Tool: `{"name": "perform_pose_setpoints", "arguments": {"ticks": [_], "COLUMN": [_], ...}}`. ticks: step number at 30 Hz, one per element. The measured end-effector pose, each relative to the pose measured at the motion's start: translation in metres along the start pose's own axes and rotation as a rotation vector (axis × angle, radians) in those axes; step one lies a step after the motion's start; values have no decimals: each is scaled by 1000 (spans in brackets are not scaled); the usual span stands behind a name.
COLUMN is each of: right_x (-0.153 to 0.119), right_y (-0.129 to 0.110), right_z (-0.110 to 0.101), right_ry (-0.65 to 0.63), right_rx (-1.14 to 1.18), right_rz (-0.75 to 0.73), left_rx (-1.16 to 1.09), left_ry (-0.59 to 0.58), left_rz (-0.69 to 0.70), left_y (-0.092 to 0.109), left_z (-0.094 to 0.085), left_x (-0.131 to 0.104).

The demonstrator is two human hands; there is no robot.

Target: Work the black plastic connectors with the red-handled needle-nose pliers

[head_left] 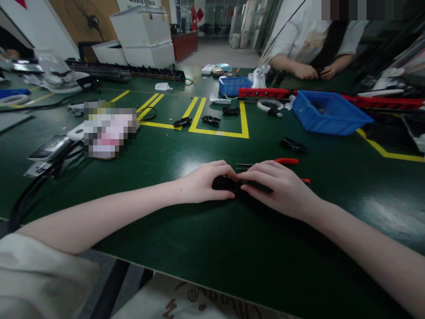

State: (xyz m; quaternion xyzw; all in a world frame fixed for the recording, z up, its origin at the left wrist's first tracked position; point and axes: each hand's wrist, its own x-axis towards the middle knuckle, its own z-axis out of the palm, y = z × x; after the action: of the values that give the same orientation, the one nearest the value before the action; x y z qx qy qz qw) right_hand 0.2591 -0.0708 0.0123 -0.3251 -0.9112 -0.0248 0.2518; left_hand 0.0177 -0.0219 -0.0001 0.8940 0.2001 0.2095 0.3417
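My left hand (pixel 209 180) is curled round a small dark black part (pixel 223 183), thumb on the near side and fingers on the far side. Its exact kind is too dark to make out. At that part's right end, the thumb and index finger of my right hand (pixel 277 186) close in a pinch, and the tips hide what lies between them. Partly under and behind my right hand lies a pair of pliers with red handles (pixel 287 161); its thin metal jaws stick out to the left.
Black parts (pixel 211 120) lie in and around yellow tape marks, with another black part (pixel 294 145) at right. A blue bin (pixel 332 119) and red strip (pixel 264 92) stand beyond. Cables (pixel 36 186) and a blurred pink item (pixel 109 133) lie left. A co-worker's hands (pixel 315 71) work opposite.
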Motion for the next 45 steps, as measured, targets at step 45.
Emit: {"name": "perform_pose_setpoints", "arguments": {"ticks": [45], "right_x": [-49], "right_y": [50], "right_z": [-17], "right_ry": [27], "right_rx": [-337], "right_rz": [-34], "left_rx": [231], "left_ry": [59], "left_rz": [24], "left_y": [-8], "left_z": [-7], "left_x": [-2]}}
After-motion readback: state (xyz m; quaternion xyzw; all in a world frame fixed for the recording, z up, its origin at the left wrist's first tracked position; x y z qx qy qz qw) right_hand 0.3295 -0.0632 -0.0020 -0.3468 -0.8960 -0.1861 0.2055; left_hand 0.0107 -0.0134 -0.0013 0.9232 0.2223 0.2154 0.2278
